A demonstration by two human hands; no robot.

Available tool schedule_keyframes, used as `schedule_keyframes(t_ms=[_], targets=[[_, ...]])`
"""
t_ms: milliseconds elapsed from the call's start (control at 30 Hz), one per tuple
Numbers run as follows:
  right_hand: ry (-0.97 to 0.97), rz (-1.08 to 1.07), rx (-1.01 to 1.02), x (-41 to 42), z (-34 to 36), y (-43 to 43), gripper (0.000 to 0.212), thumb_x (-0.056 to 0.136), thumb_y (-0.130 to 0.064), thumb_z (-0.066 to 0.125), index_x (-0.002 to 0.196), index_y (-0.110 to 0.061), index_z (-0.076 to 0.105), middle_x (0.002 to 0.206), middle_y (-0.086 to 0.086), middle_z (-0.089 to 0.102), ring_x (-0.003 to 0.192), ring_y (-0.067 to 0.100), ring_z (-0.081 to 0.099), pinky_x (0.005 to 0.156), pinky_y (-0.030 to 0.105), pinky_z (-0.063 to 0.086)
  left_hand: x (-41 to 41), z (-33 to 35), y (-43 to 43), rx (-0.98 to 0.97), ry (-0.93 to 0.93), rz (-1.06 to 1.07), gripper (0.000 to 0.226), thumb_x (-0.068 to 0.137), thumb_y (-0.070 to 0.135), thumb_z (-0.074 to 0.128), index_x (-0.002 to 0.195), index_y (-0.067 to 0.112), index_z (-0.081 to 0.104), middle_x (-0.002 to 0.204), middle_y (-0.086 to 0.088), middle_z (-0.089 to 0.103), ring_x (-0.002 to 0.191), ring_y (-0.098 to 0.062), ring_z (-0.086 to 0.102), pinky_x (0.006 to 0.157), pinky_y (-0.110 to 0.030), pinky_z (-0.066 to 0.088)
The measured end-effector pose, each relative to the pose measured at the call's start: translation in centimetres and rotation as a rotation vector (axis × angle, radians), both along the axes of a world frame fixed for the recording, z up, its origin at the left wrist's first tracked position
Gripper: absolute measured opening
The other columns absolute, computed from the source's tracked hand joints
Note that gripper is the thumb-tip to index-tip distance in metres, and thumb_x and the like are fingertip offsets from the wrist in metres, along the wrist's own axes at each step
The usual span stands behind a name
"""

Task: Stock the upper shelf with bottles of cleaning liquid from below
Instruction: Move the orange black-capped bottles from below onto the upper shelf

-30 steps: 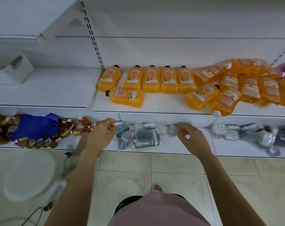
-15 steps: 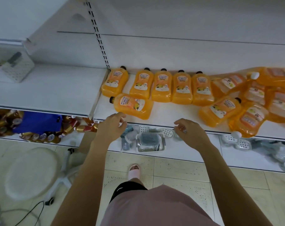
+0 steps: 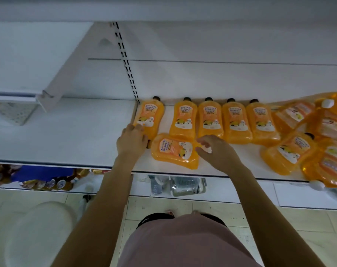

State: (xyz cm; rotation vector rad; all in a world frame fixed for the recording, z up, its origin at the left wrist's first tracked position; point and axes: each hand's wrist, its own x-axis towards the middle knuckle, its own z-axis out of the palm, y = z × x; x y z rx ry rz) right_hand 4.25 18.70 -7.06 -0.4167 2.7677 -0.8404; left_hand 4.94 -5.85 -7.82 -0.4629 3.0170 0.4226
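lying bottle (image 3: 175, 150): frame centre, between hands, long axis left-right | left hand (image 3: 132, 140): loosely open, at cap end, empty | right hand (image 3: 216, 152): part-curled at base end, grip unclear.

Bottle (image 3: 175, 150) lying on shelf (image 3: 67, 135), before bottle row (image 3: 210, 120)

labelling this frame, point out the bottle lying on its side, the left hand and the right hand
sideways bottle (image 3: 173, 151): head view, on its label
left hand (image 3: 132, 139): head view, back of hand
right hand (image 3: 216, 151): head view, back of hand

Cap of the lying bottle (image 3: 174, 151) hidden behind left hand (image 3: 132, 141); right-edge pouches (image 3: 329, 164) cropped.
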Motion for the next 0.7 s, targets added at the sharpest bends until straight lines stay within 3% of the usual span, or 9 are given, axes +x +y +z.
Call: schedule_keyframes(t_ms=[200, 333, 467, 567, 633, 700], targets=[[-0.138, 0.17, 0.16, -1.5, -0.7, -3.1, 0.063, 0.078, -0.048, 0.066, 0.132, -0.022, 0.045, 0.14, 0.003, 0.039, 0.129, 0.025, 0.036, 0.104, 0.037, 0.032, -4.2, -1.0, -2.1, 0.155, -0.045, -0.003, 0.045, 0.096, 0.034, 0.045, 0.138, 0.024, 0.035, 0.138, -0.015, 0.035, 0.126, -0.033, 0.037, 0.095, -0.045, 0.041], [-0.113, 0.171, 0.194, -1.0, -1.7, -3.2, 0.066, 0.075, -0.045, 0.07, 0.129, -0.019, 0.043, 0.139, 0.005, 0.035, 0.128, 0.028, 0.037, 0.103, 0.04, 0.036, -4.7, -2.0, -2.0, 0.253, -0.136, -0.038, 0.05, 0.095, 0.039, 0.044, 0.142, 0.027, 0.031, 0.14, -0.016, 0.036, 0.125, -0.035, 0.039, 0.103, -0.048, 0.038], [-0.127, 0.168, 0.237, -0.8, -1.7, -3.1, 0.068, 0.072, -0.05, 0.07, 0.125, -0.019, 0.042, 0.134, 0.004, 0.044, 0.124, 0.026, 0.036, 0.1, 0.039, 0.038, -4.4, -2.7, -1.9, 0.274, -0.128, 0.029, 0.055, 0.09, 0.041, 0.054, 0.138, 0.026, 0.034, 0.137, -0.012, 0.043, 0.124, -0.033, 0.039, 0.1, -0.043, 0.035], [-0.188, 0.177, 0.276, -0.5, -1.4, -2.5, 0.068, 0.07, -0.049, 0.072, 0.122, -0.019, 0.038, 0.126, 0.003, 0.048, 0.123, 0.025, 0.033, 0.097, 0.036, 0.033, -4.4, -2.7, -2.3, 0.292, -0.221, 0.034, 0.075, 0.083, 0.049, 0.06, 0.144, 0.03, 0.02, 0.141, -0.007, 0.043, 0.127, -0.033, 0.04, 0.102, -0.044, 0.033], [-0.213, 0.195, 0.339, -0.4, -1.3, -2.0, 0.082, 0.069, -0.048, 0.072, 0.131, -0.016, 0.029, 0.132, 0.007, 0.042, 0.126, 0.026, 0.03, 0.1, 0.036, 0.03, -4.5, -3.0, -3.4, 0.451, -0.293, 0.043, 0.098, 0.066, 0.067, 0.067, 0.144, 0.036, 0.016, 0.141, 0.001, 0.044, 0.128, -0.032, 0.043, 0.104, -0.05, 0.037], [-0.254, 0.219, 0.413, -0.5, -1.3, -1.7, 0.105, 0.069, -0.051, 0.072, 0.144, -0.013, 0.01, 0.144, 0.01, 0.03, 0.134, 0.03, 0.023, 0.108, 0.04, 0.026, -5.6, -5.8, -5.5, 0.606, -0.284, 0.077, 0.115, 0.04, 0.083, 0.069, 0.139, 0.041, 0.026, 0.135, 0.005, 0.051, 0.122, -0.028, 0.051, 0.095, -0.053, 0.046]])
